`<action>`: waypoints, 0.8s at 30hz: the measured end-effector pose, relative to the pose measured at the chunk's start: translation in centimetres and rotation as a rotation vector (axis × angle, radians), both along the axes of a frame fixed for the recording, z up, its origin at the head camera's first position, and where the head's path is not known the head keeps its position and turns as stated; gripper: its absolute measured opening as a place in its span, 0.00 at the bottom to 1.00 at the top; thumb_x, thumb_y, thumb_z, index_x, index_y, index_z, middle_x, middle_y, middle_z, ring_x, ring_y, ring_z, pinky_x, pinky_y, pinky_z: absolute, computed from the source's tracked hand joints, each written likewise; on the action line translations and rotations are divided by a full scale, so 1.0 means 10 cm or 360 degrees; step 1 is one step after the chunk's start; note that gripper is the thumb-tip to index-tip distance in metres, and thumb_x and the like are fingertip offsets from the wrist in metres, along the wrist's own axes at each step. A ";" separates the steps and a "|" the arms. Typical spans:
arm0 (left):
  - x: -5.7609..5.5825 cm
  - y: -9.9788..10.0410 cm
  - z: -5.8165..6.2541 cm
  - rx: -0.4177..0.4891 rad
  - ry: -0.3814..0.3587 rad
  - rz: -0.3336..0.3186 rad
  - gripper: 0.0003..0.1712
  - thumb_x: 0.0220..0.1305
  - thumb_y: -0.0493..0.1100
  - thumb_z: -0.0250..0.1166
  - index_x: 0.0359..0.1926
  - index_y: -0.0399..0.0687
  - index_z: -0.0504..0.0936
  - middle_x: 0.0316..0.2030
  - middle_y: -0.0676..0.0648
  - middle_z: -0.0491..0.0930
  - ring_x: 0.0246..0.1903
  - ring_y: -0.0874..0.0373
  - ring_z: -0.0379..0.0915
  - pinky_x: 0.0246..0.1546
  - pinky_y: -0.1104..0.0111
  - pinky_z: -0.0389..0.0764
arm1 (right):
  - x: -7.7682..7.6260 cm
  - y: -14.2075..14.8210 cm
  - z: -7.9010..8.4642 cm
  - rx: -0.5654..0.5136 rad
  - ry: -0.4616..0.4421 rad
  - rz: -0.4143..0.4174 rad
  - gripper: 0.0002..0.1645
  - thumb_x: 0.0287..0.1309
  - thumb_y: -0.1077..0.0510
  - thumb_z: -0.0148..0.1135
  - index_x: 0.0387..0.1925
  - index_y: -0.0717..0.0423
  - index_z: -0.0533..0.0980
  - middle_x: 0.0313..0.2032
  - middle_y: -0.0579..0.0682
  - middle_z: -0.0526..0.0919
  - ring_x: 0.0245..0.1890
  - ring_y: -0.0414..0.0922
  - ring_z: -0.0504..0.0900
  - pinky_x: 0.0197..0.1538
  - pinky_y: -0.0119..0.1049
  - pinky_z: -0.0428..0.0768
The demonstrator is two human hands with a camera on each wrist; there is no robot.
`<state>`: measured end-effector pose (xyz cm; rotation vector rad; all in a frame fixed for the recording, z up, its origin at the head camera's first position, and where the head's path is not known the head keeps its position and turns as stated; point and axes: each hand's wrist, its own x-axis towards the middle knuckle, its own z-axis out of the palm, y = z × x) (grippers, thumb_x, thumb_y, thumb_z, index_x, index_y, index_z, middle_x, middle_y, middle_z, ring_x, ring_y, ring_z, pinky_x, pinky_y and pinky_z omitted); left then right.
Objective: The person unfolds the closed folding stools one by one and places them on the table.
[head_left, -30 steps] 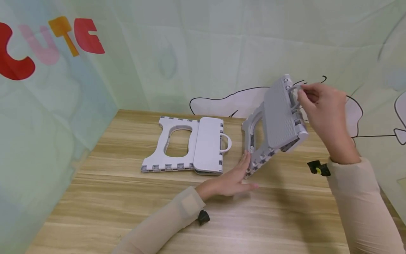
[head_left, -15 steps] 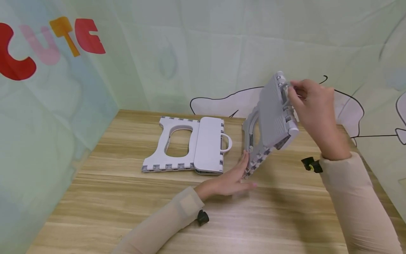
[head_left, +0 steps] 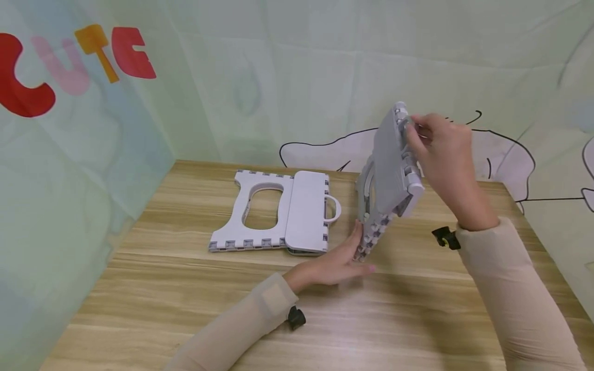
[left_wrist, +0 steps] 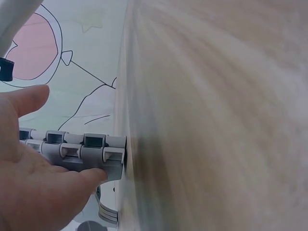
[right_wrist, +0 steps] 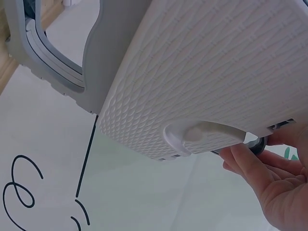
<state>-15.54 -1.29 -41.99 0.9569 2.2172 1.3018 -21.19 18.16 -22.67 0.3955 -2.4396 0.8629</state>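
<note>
A grey folding stool (head_left: 389,162), folded flat, is tilted up on its leg end at the table's right half. At its raised seat end my right hand (head_left: 443,149) pinches the edge by the carry handle; the right wrist view shows the textured seat (right_wrist: 207,72) and the fingers at the handle. My left hand (head_left: 336,264) lies low beside the leg end, fingers straight against it and thumb held apart. The left wrist view shows the hinged leg edge (left_wrist: 82,153) over the fingers. A second folded stool (head_left: 306,211), whitish, lies flat to the left.
The wood-grain table (head_left: 185,309) meets a printed cloth backdrop (head_left: 315,93) behind and at both sides. The flat stool's loop handle (head_left: 337,208) points right, close to the tilted stool.
My right hand has moved left, bringing the tilted stool's upper end left and closer to upright. The left hand stays at the leg end. The flat stool has not moved.
</note>
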 end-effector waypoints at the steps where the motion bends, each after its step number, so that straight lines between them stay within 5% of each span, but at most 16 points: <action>1: 0.00 0.00 0.00 0.0005 -0.0003 0.0001 0.58 0.73 0.52 0.59 0.75 0.38 0.20 0.75 0.40 0.16 0.75 0.52 0.21 0.74 0.63 0.36 | -0.01 -0.01 0.00 0.0005 0.0005 0.0004 0.20 0.72 0.56 0.54 0.53 0.70 0.78 0.51 0.64 0.83 0.51 0.55 0.83 0.51 0.49 0.81; 24: -0.02 -0.05 -0.02 0.0141 0.0023 -0.0018 0.56 0.74 0.43 0.58 0.74 0.35 0.20 0.75 0.36 0.19 0.76 0.51 0.25 0.74 0.64 0.41 | -0.08 -0.28 -0.04 0.0061 0.0119 0.0112 0.17 0.71 0.62 0.56 0.53 0.73 0.77 0.52 0.66 0.81 0.50 0.56 0.84 0.48 0.43 0.85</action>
